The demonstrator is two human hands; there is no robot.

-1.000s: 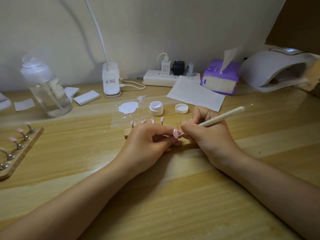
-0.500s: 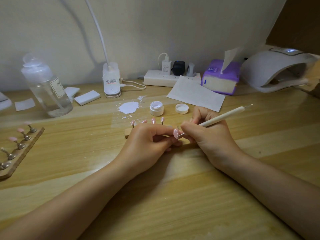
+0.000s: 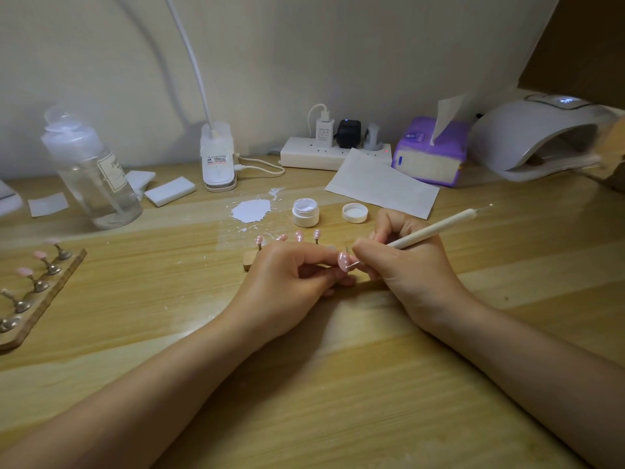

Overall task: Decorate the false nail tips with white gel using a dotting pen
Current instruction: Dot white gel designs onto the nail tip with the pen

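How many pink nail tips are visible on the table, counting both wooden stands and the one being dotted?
8. On the near stand: four behind the left hand, at. One held. On the left stand: three. Others may be hidden.

The left hand (image 3: 291,275) hides most of the wooden nail stand (image 3: 252,260) and the stem under the pink nail tip (image 3: 343,261). The bottle label (image 3: 113,170) is too blurred to read. The second stand (image 3: 40,299) runs off the left edge.
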